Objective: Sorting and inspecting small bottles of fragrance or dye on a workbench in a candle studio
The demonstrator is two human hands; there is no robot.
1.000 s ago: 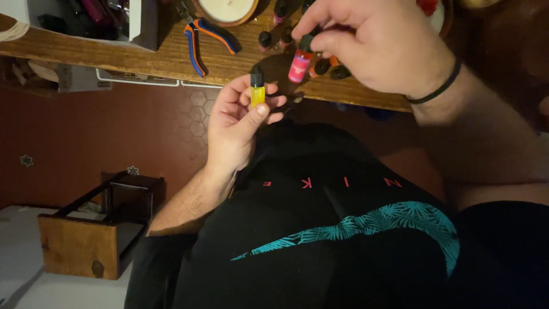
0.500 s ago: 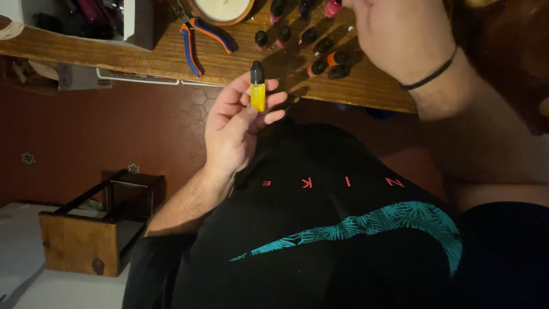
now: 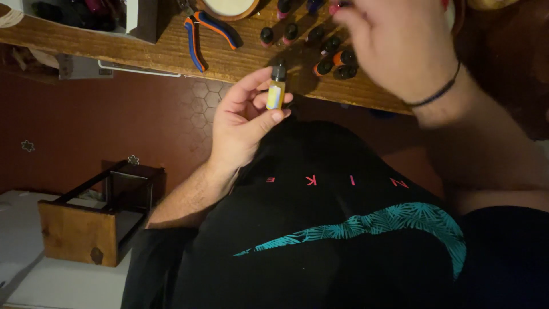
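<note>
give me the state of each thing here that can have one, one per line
small yellow bottle: capped, upright, pinched in left hand
right hand: blurred above the small bottles, grip unclear
small bottles: capped, standing on wooden table
pliers: lying flat, handles apart

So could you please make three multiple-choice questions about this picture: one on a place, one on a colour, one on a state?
1. Where is the small yellow bottle?
A. Lying on the wooden table
B. In the left hand
C. On the floor

2. What colour are the handles of the pliers?
A. Orange and blue
B. Green
C. White

3. How is the top of the yellow bottle?
A. Open, with no cap
B. Broken off
C. Closed with a dark cap

Answers:
1. B: the fingertips of the left hand pinch the yellow bottle in front of the table edge.
2. A: the pliers on the table show orange and blue grips.
3. C: a dark cap sits on its top.
</note>
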